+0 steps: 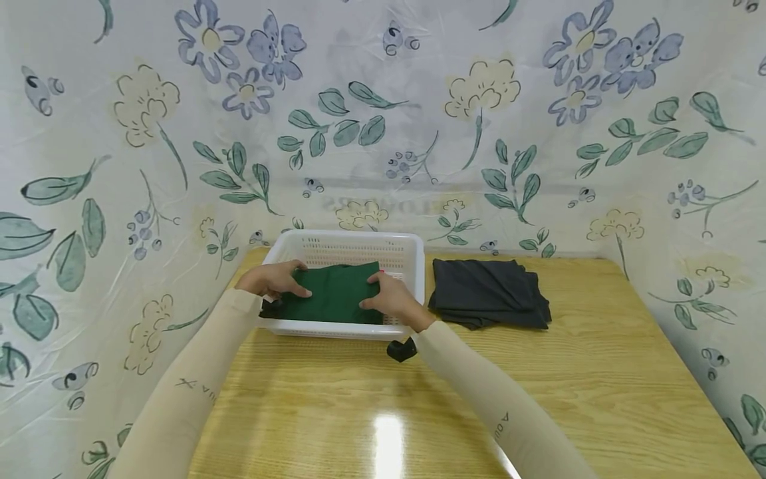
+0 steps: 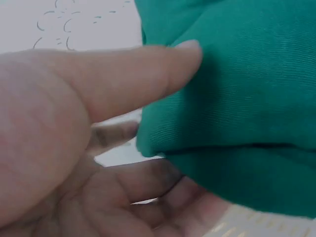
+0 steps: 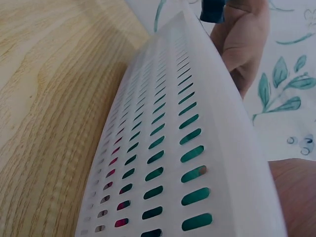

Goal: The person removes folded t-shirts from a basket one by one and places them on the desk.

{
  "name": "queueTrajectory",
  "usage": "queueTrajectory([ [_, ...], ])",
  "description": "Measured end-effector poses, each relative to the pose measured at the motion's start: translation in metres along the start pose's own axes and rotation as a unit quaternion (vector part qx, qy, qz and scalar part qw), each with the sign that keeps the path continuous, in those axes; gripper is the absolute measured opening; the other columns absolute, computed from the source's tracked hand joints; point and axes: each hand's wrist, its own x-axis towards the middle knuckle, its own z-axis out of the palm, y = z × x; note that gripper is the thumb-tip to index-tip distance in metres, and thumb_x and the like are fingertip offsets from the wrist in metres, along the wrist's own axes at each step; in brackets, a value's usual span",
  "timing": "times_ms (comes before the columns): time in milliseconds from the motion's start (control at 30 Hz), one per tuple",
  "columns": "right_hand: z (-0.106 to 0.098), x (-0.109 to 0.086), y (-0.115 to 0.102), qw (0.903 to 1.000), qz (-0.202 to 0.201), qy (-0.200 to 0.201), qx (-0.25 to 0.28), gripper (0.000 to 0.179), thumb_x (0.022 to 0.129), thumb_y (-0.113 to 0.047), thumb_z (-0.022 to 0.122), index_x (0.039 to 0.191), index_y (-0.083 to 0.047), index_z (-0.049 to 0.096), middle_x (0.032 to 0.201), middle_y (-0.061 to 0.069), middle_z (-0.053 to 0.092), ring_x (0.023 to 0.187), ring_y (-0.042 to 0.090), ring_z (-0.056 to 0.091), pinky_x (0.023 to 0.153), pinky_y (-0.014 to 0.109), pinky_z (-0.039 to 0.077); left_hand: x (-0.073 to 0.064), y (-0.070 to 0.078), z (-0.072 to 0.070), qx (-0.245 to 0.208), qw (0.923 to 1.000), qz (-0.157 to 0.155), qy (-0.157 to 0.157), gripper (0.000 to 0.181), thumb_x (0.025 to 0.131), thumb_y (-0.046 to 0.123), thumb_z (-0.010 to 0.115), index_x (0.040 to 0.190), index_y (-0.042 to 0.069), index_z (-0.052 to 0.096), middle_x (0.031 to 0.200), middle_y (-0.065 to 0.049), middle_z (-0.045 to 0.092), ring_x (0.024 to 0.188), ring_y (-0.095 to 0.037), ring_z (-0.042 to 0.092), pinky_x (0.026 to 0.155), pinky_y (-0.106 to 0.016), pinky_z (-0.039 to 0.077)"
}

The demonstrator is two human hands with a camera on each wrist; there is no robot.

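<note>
A folded green cloth (image 1: 338,293) lies inside a white slotted plastic basket (image 1: 335,328), its far edge raised toward the back. My left hand (image 1: 278,279) holds the cloth's left end. In the left wrist view the thumb (image 2: 148,69) presses on top of the green fabric (image 2: 247,89), with the fingers curled beneath its folded edge. At the cloth's right end, my right hand (image 1: 391,296) grips the side between thumb and fingers. The basket's wall (image 3: 168,123) covers most of the right wrist view and hides much of that hand; green shows through the slots.
To the right of the basket, a stack of folded dark grey cloth (image 1: 487,293) lies on the wooden table (image 1: 335,379). A bit of pink or red shows low through the basket's slots. A floral curtain (image 1: 383,133) hangs behind the table and along both sides.
</note>
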Motion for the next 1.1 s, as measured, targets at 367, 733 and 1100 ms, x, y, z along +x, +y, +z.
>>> queueTrajectory([
  [367,0.000,0.005,0.002,0.9999,-0.007,0.014,0.001,0.052,0.090,-0.014,0.081,0.137,-0.008,0.060,0.146,0.017,0.055,0.132,0.034,0.053,0.104,0.045,0.049,-0.002,0.010,0.001,-0.015,0.9996,-0.019,0.014,0.078,0.103,0.024,0.065,0.157,-0.006,0.018,0.143,-0.033,0.038,0.097,-0.033,0.050,0.072,-0.036,0.048],
  [733,0.002,0.006,0.004,0.9992,-0.017,0.004,-0.036,0.052,0.090,-0.017,0.081,0.137,-0.010,0.061,0.145,0.015,0.056,0.130,0.033,0.055,0.104,0.043,0.049,-0.001,0.000,0.001,-0.066,0.9978,0.000,0.006,0.076,0.104,0.021,0.064,0.160,-0.003,0.018,0.155,-0.034,0.026,0.123,-0.040,0.046,0.089,-0.044,0.050],
  [1100,0.003,0.007,0.004,0.9991,-0.038,0.004,-0.020,0.044,0.089,-0.012,0.081,0.130,-0.013,0.068,0.143,0.013,0.058,0.131,0.032,0.055,0.105,0.043,0.048,-0.002,-0.002,0.003,-0.085,0.9962,0.015,0.013,0.068,0.101,0.017,0.069,0.158,0.008,0.034,0.142,-0.027,0.039,0.095,-0.030,0.053,0.077,-0.037,0.048],
])
